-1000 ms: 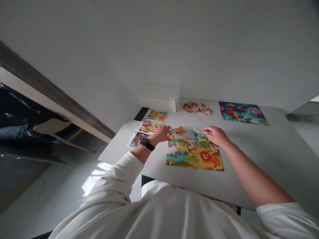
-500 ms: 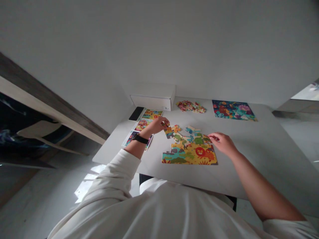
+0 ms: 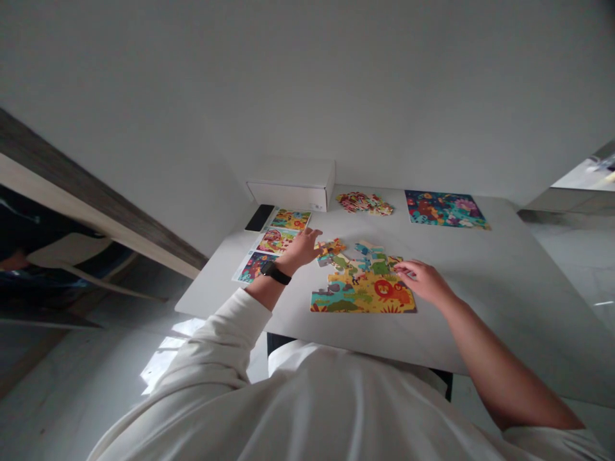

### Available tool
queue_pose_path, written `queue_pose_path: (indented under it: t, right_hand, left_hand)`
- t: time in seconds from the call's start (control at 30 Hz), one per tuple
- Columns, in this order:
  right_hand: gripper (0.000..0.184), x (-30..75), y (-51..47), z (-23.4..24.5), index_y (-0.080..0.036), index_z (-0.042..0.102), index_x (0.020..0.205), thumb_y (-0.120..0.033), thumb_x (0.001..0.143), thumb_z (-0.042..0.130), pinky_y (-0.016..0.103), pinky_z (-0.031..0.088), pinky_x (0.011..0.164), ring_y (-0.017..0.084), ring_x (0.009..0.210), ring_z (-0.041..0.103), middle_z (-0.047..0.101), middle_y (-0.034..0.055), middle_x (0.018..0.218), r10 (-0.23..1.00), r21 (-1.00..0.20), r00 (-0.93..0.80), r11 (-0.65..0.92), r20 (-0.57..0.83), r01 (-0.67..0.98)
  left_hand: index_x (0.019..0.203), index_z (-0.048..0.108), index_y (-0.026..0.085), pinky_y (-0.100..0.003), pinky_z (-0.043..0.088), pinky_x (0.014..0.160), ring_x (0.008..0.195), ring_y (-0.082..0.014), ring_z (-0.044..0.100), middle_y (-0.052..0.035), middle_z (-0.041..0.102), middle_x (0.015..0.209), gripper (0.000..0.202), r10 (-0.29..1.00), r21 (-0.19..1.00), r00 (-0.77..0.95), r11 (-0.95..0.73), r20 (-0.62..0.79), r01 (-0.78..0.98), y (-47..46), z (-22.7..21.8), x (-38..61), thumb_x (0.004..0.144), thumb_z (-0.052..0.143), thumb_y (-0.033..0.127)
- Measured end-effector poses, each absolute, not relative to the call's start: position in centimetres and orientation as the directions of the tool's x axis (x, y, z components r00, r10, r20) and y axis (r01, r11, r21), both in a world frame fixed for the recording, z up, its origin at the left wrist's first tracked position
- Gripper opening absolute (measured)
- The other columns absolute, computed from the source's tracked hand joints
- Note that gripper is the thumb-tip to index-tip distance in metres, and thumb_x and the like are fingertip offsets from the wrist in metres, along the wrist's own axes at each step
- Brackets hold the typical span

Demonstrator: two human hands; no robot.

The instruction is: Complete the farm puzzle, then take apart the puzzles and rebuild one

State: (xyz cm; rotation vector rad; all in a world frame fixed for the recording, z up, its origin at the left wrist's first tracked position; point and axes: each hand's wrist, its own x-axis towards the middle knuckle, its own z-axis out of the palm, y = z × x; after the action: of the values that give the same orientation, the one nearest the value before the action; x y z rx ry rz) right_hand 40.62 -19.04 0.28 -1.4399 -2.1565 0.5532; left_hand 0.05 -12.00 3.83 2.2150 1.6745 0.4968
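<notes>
A partly joined jigsaw puzzle [image 3: 362,296] with lions and other animals on yellow lies before me, its upper edge uneven. My left hand [image 3: 303,248], with a black watch [image 3: 275,272] on the wrist, hovers beside loose puzzle pieces [image 3: 334,246] at the upper left; its fingers are apart and I see nothing between them. At the puzzle's upper right, my right hand [image 3: 423,280] has its fingertips pinched together on a puzzle piece, partly hidden by the fingers. Blue and green pieces [image 3: 368,250] stand between the two hands.
Three picture cards [image 3: 276,241] and a black phone [image 3: 260,218] lie at the left. A white box [image 3: 288,195] stands against the wall, with a heap of puzzle pieces [image 3: 364,203] beside it. A dark blue finished puzzle [image 3: 444,210] sits at the back right of the table [image 3: 485,288].
My left hand has let go of a puzzle piece, which now lies with the loose ones, and its fingers have spread. My right fingertips have shifted slightly left onto the puzzle's upper right.
</notes>
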Motion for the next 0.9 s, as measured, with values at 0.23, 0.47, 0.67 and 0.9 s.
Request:
queue_pose_path:
  t: [0.23, 0.47, 0.67, 0.9]
  right_hand:
    - [0.039, 41.0, -22.9, -0.9, -0.032, 0.078, 0.124, -0.034, 0.086, 0.084, 0.053, 0.059, 0.110, 0.033, 0.124, 0.071, 0.075, 0.0103, 0.130, 0.824, -0.445, -0.550, 0.547, 0.137, 0.709]
    - [0.051, 40.8, -24.4, -2.0, -0.029, 0.074, 0.138, -0.034, 0.088, 0.084, 0.053, 0.061, 0.107, 0.033, 0.121, 0.071, 0.072, 0.0112, 0.134, 0.718, -0.270, -0.673, 0.693, 0.176, 0.668]
    - [0.049, 39.9, -25.0, -1.9, -0.025, 0.073, 0.141, -0.036, 0.094, 0.079, 0.050, 0.061, 0.105, 0.033, 0.121, 0.071, 0.074, 0.0124, 0.133, 0.701, -0.171, -0.667, 0.711, 0.252, 0.682]
    - [0.023, 39.2, -25.2, -2.6, -0.023, 0.082, 0.118, -0.032, 0.100, 0.072, 0.044, 0.062, 0.097, 0.028, 0.107, 0.077, 0.082, 0.0097, 0.117, 0.630, -0.106, -0.660, 0.751, 0.409, 0.652]
  left_hand:
    - [0.145, 0.065, 0.026, -0.047, 0.049, 0.111, 0.131, -0.0346, 0.061, -0.0155, 0.065, 0.145, 0.061, 0.696, 0.273, 0.717, -0.687, -0.018, 0.674, -21.2, 2.2, 1.2, 0.096, 0.071, 0.062]
    - [0.151, 0.061, 0.022, -0.043, 0.056, 0.092, 0.115, -0.0314, 0.068, -0.0172, 0.070, 0.139, 0.058, 0.627, 0.041, 0.779, -0.779, 0.011, 0.626, -24.2, 0.3, 2.5, 0.105, 0.057, 0.057]
    - [0.123, 0.071, 0.021, -0.034, 0.055, 0.080, 0.093, -0.0225, 0.074, -0.0101, 0.079, 0.111, 0.031, 0.649, 0.039, 0.756, -0.761, 0.088, 0.648, -24.4, 0.6, 2.9, 0.109, 0.048, 0.035]
    - [0.117, 0.070, 0.020, -0.030, 0.051, 0.072, 0.083, -0.0224, 0.075, -0.0105, 0.079, 0.097, 0.035, 0.806, 0.184, 0.568, -0.592, 0.168, 0.785, -23.0, 0.9, 2.1, 0.114, 0.037, 0.033]
